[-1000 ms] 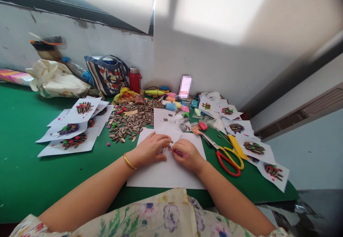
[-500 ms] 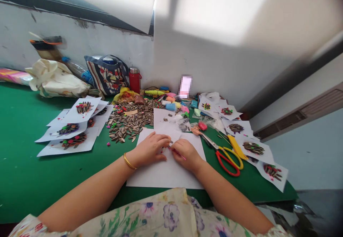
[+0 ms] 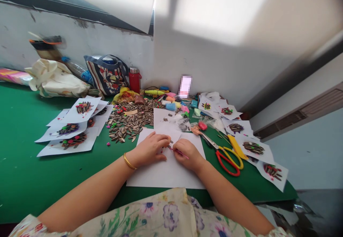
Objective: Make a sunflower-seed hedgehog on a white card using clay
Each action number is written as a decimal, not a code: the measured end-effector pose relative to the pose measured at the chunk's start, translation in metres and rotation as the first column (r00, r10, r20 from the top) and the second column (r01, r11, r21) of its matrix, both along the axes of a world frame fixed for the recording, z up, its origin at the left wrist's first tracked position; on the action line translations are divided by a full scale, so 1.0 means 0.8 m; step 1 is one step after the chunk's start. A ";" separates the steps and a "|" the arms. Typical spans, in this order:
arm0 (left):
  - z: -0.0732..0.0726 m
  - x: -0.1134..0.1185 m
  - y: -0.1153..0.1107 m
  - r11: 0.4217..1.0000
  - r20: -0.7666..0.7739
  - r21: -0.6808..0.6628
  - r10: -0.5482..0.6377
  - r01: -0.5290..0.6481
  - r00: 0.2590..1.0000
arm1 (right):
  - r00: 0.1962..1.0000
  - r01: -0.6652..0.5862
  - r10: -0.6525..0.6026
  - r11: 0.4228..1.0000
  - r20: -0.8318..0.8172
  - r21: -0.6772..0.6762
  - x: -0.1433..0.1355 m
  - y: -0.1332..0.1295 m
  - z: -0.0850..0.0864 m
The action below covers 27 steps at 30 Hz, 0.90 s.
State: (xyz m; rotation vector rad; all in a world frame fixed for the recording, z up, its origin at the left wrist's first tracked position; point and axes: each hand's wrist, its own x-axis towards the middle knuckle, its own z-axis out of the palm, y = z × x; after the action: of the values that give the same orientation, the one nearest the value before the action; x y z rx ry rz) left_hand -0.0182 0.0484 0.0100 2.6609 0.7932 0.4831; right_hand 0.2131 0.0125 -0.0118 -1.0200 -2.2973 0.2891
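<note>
My left hand [image 3: 154,147], with a gold bangle at the wrist, rests on a white paper sheet [image 3: 166,176]. Its fingers curve over the sheet's upper middle, and the thumb stays apart from them. My right hand [image 3: 189,154] is closed on a thin pink stick [image 3: 182,153], whose tip points toward the left fingertips. Between the hands lies a small greyish piece [image 3: 170,142], partly hidden by fingers; its kind cannot be made out. Behind the sheet, another paper [image 3: 160,121] carries a few small dark marks or seeds.
Striped sunflower seeds [image 3: 134,119] are heaped behind my left hand. Scissors [image 3: 223,154] with red and yellow handles lie to the right. Papers with seed pictures [image 3: 75,138] are stacked left, more [image 3: 253,147] right. Coloured clay [image 3: 203,125], a red flask [image 3: 134,80] and bags [image 3: 107,74] stand behind.
My right hand has shifted slightly to the right and turned a little, with more of the pink stick showing. My left hand has hardly moved.
</note>
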 end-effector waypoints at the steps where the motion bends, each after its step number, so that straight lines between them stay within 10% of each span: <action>1: 0.001 0.000 0.000 1.000 -0.002 0.006 -0.006 0.006 1.000 | 1.000 -0.002 0.002 1.000 -0.017 -0.007 0.001 0.000 0.001; 27: 0.000 -0.001 0.002 0.999 -0.019 0.023 -0.028 0.029 0.999 | 0.935 0.290 -0.321 0.937 -0.153 -0.197 0.012 0.013 -0.010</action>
State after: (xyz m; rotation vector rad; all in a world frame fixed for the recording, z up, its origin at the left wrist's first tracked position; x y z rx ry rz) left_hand -0.0188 0.0498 0.0099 2.6981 0.7585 0.4636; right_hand 0.2226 0.0228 -0.0195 -1.3613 -1.9388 0.4378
